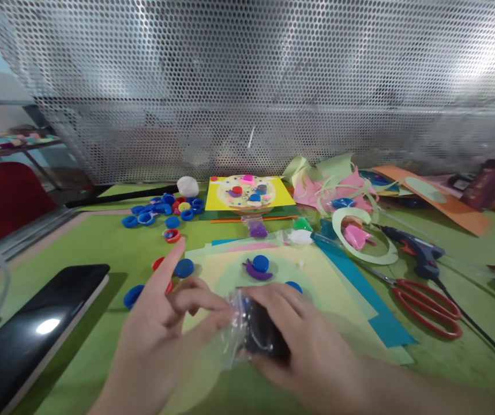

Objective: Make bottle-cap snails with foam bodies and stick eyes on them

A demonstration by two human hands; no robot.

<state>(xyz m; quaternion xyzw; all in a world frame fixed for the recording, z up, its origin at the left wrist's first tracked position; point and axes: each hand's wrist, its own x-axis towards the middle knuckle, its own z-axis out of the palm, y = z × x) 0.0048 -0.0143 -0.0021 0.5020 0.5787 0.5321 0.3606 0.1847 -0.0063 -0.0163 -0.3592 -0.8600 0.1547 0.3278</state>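
Observation:
Between my hands is a small clear plastic bag with a soft black lump inside (265, 334). My right hand (303, 334) wraps round its filled part from the right. At its open-looking left edge, my left hand (169, 311) pinches the clear plastic with thumb and fingers, index finger raised. Under them lie pale yellow and green paper sheets (329, 288). Just beyond my hands, a blue bottle cap (261, 263) sits on a purple snail-like shape (256, 272). Another blue cap (294, 286) is partly hidden behind my right hand.
Several blue and red caps (161, 204) cluster at the back left. A phone (48, 328) lies at left. Red-handled scissors (429, 305) and a glue gun (420, 251) are at right. A decorated yellow card (217, 199) stands before the perforated metal panel (230, 86).

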